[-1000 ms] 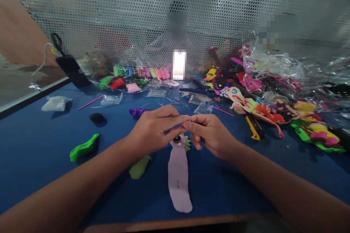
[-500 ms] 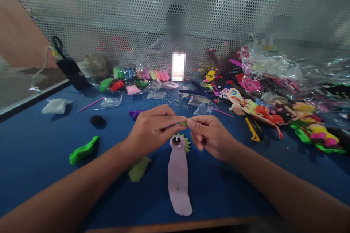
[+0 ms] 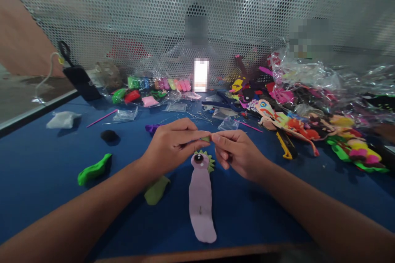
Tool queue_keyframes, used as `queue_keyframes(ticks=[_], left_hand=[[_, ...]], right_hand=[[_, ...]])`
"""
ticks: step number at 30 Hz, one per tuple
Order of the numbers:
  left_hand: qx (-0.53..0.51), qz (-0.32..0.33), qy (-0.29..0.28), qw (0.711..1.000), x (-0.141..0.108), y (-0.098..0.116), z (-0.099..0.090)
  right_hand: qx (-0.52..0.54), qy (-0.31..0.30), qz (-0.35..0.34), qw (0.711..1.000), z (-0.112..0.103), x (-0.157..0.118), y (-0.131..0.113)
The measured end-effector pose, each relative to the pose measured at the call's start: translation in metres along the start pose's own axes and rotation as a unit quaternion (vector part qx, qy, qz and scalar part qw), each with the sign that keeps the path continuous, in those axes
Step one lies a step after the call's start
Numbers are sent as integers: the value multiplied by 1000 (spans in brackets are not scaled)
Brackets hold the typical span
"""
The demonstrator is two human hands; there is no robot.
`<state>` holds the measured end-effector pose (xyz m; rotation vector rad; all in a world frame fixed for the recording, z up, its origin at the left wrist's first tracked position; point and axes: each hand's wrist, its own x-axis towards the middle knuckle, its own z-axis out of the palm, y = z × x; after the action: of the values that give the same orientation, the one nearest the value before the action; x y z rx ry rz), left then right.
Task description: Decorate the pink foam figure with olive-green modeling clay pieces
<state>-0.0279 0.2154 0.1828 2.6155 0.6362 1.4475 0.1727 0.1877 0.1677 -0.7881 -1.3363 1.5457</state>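
Between the thumb and finger of my left hand (image 3: 174,146) is a small piece of olive-green clay (image 3: 206,139). The fingertips of my right hand (image 3: 239,152) pinch at its right end, the other fingers curled. Just below both hands a flat lilac clay figure (image 3: 200,201) lies on the table, with a large dark eye (image 3: 198,158) and pale green spikes (image 3: 211,162) along its head. Left of the figure, partly beneath my left wrist, is a flat lump of olive-green clay (image 3: 156,191).
Bright green clay (image 3: 94,169), a black lump (image 3: 109,136) and white clay (image 3: 63,119) lie on the left. Purple clay (image 3: 152,128) sits behind my left hand. A yellow cutter (image 3: 284,146) and piled clay figures (image 3: 290,121) are on the right. Bagged clay (image 3: 154,84) lines the mesh wall.
My hands stay nearly in place. The fingertips have shifted slightly around the olive-green piece, and less of it shows now. Everything on the table lies as before.
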Motion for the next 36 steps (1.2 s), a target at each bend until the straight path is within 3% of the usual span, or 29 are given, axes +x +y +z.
queue_keyframes(ticks=[10,36], left_hand=[[-5,0,-1,1000,1,-1,1],[-20,-13,2,1000,1,-2,-2]], right_hand=[[-2,28,7,1000,0,0,2],[-17,25,-13,999,-2,1,4]])
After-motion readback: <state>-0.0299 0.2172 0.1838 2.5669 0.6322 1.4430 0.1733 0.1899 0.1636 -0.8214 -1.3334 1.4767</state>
